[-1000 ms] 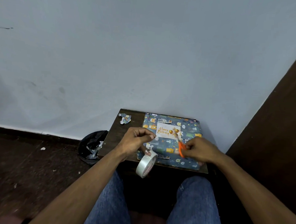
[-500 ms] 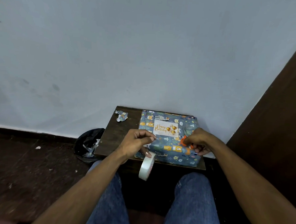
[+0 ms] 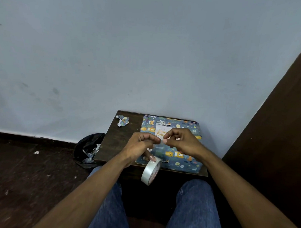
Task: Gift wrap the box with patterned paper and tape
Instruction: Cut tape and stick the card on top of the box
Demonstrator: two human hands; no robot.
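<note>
1. Box, wrapped in patterned paper, lies flat on the small table, toward its three o'clock side.
2. Left hand carries the tape roll on a finger; its fingertips and the right hand pinch a clear tape strip between them.
3. Tape looks light, flimsy and sticky, so best held by its ends.
4. Strip itself barely shows; the hands hide the card.
</note>
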